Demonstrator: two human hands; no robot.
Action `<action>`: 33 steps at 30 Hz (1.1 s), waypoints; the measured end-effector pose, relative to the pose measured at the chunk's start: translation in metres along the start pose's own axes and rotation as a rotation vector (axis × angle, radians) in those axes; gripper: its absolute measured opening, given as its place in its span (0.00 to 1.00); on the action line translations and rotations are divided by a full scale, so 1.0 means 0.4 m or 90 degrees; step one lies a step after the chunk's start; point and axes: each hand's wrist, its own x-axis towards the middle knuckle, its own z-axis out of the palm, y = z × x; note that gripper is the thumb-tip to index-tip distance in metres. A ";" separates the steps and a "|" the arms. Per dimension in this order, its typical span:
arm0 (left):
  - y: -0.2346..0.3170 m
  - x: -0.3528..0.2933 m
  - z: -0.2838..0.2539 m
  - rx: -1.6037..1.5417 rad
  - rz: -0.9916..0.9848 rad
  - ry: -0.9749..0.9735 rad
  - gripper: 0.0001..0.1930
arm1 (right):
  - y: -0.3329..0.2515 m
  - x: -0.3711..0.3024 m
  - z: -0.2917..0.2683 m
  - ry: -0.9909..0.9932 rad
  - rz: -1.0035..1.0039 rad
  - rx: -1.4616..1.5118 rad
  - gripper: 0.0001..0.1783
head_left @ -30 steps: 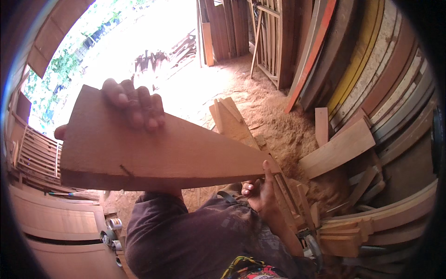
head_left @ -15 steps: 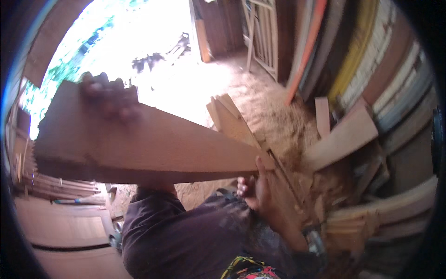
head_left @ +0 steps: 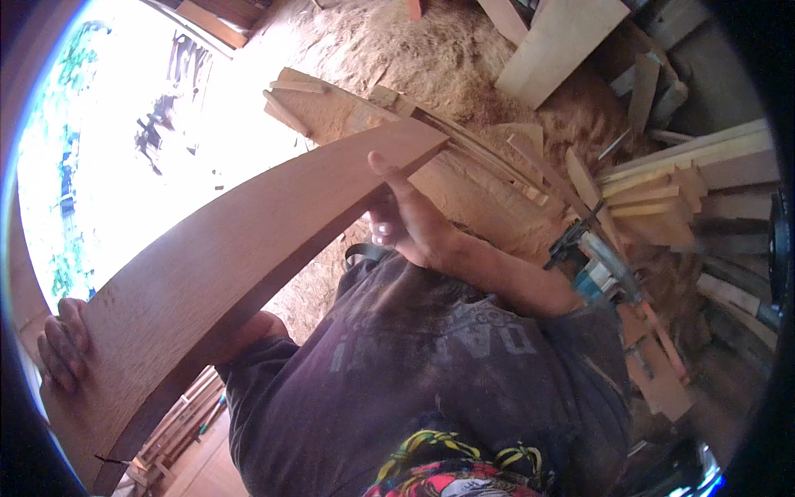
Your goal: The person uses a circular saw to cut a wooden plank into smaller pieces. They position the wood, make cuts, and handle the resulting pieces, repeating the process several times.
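Note:
A broad, curved wooden plank point(head_left: 240, 240) slants in front of me, its left end low and near, its right end higher and farther off. My left hand point(head_left: 65, 346) is closed over its edge near the left end, fingers folded onto the top face. My right hand point(head_left: 406, 211) grips the plank toward its narrower right end, thumb on the upper face and fingers curled beneath the near edge. The plank hides part of my left forearm. Beyond the right end, a sawdust-covered workbench point(head_left: 472, 186) holds several wooden strips.
To my right rests a teal power tool point(head_left: 598, 277). Stacked timber point(head_left: 662, 186) lies beyond it. Sawdust point(head_left: 389, 45) covers the ground, where a wide board point(head_left: 563, 50) leans at the back. More wood strips point(head_left: 178, 422) lie low at the left.
The plank has swung so its left end is lower and its right end higher. My left hand now sits lower at the left end. The whole view has shifted, showing more of the bench and tool.

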 end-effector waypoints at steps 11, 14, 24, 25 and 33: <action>-0.018 -0.125 0.139 0.035 0.260 0.207 0.29 | -0.047 0.020 -0.054 0.008 0.019 0.026 0.29; -0.048 -0.112 0.165 0.032 0.288 0.295 0.30 | -0.060 0.022 -0.056 0.037 0.037 -0.004 0.33; -0.174 0.124 0.177 0.021 0.198 0.425 0.34 | -0.147 0.130 -0.173 0.021 0.024 -0.071 0.52; -0.183 0.147 0.177 0.031 0.187 0.414 0.34 | -0.154 0.136 -0.190 0.003 0.016 -0.082 0.52; -0.250 0.287 0.224 0.119 0.108 0.224 0.40 | -0.195 0.168 -0.278 -0.069 0.000 0.008 0.49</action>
